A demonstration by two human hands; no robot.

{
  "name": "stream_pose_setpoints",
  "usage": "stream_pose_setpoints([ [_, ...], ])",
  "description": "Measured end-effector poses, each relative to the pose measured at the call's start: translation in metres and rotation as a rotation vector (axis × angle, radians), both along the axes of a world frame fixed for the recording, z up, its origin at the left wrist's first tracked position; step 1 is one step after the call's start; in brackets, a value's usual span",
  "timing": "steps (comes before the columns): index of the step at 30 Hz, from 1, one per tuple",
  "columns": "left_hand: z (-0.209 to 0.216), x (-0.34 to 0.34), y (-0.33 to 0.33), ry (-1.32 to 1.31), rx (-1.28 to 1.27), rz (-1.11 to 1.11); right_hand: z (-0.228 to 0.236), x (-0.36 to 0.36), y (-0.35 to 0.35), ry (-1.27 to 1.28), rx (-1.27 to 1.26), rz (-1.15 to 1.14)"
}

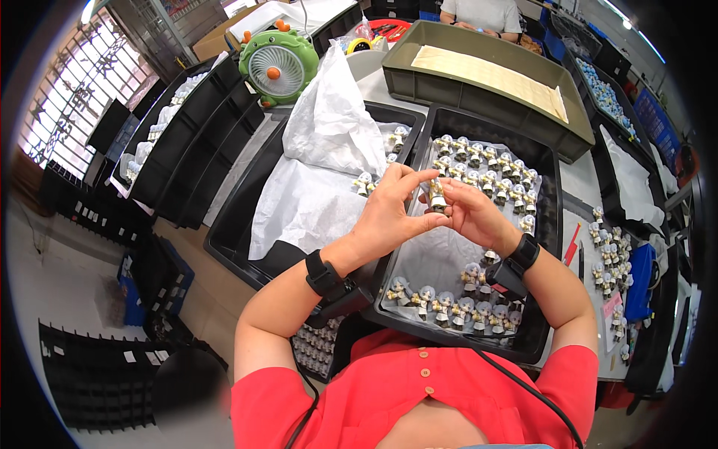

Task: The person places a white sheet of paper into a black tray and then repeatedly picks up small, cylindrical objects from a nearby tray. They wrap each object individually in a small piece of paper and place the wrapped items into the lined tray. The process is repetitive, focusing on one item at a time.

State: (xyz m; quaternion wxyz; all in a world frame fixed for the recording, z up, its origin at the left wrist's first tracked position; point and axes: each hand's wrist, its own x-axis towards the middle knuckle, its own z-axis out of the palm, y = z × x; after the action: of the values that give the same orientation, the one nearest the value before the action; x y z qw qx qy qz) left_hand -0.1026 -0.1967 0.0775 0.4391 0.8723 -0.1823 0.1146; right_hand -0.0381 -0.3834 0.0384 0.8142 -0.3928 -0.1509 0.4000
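Between both hands, above a black tray (551, 198), is a small figurine (437, 196) with white and gold clothing and a dark base. My left hand (387, 206) pinches it from the left, thumb low and index finger near its top. Fingers of my right hand (479, 215) close on it from the right. Similar figurines with pale hair stand in rows in the tray's far part (488, 182), and another row (443, 308) lines its near side. Thin white sheeting (426, 262) covers the tray bottom. My fingers hide part of the held figurine.
Left of the tray stands another black tray (228, 238) with white sheeting (299, 202) and a few figurines. A green fan (278, 67) and an olive bin (479, 90) stand beyond. More figurines (612, 258) and a blue box (642, 273) are at right. Another person (482, 15) sits across.
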Motion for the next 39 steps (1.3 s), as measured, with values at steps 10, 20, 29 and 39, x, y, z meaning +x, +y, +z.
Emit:
stream_pose_setpoints([
  [10,-0.005,0.005,0.002,0.057,-0.136,-0.086,0.005,0.005,-0.007,-0.045,-0.071,-0.122],
  [20,-0.004,0.006,-0.003,0.163,-0.200,-0.175,0.009,0.004,-0.009,-0.157,-0.064,-0.179],
  [29,-0.011,0.010,-0.003,0.353,-0.455,-0.289,0.020,-0.014,-0.004,-0.677,-0.186,-0.358],
  [39,-0.013,0.014,-0.004,0.322,-0.628,-0.359,0.018,-0.012,-0.003,-0.430,-0.198,-0.318],
])
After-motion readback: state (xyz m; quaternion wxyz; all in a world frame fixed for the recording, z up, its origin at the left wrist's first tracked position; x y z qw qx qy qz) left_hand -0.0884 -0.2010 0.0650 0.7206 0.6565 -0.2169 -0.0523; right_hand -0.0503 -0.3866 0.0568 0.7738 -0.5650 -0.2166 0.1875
